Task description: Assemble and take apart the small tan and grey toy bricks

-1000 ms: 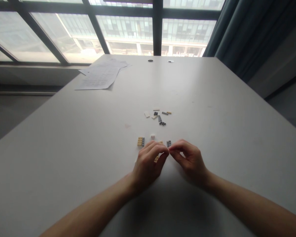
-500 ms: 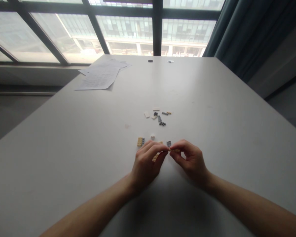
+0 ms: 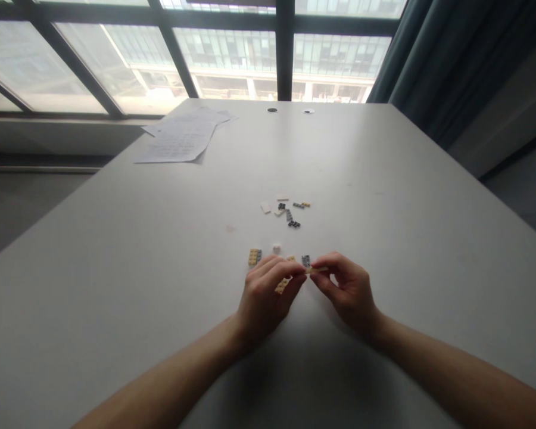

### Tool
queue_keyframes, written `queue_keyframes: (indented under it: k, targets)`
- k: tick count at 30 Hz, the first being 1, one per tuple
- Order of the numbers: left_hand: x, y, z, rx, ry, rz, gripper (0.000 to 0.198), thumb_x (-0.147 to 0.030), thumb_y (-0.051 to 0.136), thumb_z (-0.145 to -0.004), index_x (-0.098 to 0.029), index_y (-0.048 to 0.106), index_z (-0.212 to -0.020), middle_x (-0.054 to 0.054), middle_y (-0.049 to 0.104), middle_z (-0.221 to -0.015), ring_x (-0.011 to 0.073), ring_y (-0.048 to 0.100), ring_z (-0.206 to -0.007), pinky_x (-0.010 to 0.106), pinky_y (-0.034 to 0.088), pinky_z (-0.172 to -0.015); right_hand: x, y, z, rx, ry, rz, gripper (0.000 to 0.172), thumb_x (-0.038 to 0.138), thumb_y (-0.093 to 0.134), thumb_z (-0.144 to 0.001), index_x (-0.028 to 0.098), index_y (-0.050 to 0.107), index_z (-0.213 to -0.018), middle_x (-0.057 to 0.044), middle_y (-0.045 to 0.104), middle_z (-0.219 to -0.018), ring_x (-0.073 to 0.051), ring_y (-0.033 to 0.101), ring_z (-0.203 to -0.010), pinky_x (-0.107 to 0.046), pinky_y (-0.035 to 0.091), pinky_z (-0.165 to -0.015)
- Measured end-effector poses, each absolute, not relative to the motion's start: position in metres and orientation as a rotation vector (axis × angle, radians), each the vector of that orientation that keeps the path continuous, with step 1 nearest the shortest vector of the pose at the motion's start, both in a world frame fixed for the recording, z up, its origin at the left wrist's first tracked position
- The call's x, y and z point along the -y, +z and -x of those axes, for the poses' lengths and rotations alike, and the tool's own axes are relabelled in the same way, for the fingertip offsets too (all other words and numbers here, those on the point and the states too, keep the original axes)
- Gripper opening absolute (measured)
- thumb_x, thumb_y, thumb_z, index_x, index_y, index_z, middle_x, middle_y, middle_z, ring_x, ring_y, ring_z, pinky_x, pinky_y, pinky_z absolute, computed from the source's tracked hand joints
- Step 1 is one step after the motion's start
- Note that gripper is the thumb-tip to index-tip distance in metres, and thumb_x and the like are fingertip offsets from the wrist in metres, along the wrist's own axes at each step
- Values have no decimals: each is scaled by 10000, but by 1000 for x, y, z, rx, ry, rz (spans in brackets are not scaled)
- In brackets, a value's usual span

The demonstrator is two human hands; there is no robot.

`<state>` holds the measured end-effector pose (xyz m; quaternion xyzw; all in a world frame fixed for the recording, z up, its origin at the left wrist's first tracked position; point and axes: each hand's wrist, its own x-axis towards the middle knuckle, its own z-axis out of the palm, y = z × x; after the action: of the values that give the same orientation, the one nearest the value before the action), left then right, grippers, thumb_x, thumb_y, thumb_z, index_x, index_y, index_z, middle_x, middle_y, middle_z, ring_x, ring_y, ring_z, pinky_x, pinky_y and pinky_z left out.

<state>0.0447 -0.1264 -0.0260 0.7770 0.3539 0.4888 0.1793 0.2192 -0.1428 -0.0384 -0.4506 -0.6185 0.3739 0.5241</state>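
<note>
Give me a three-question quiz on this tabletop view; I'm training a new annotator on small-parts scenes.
1. True or false: the left hand and right hand meet at their fingertips just above the white table.
2. Which lies at the table's far left? A) sheets of paper B) a laptop C) a mug
3. Fill in: the right hand pinches a thin ___-coloured brick piece.

Key:
1. True.
2. A.
3. Tan. More tan brick shows under the left hand, and a loose cluster of small bricks lies farther away.
</note>
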Motion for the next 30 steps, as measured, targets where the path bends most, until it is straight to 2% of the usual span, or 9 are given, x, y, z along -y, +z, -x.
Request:
queue_keyframes:
  k: [7, 30]
  targets:
    - [126, -27, -44, -986, 1360, -2213, 89, -123, 662, -803, -184, 631, -860, 14, 672, -751, 139, 601, -684, 279, 481, -691, 143, -32, -219, 1501, 884, 1085, 26, 216, 643, -838, 201, 648, -858, -7, 655, -729, -150, 590, -683, -271, 472, -637]
    - [129, -26, -48, -936, 1227, -2243, 52, -132, 597, -850, -183, 607, -855, 14, 638, -709, 131, 554, -652, 264, 452, -647, 142, -32, -219, 1519, 949, 1072, 33, 211, 624, -841, 192, 651, -849, -4, 655, -721, -147, 587, -674, -267, 465, -632]
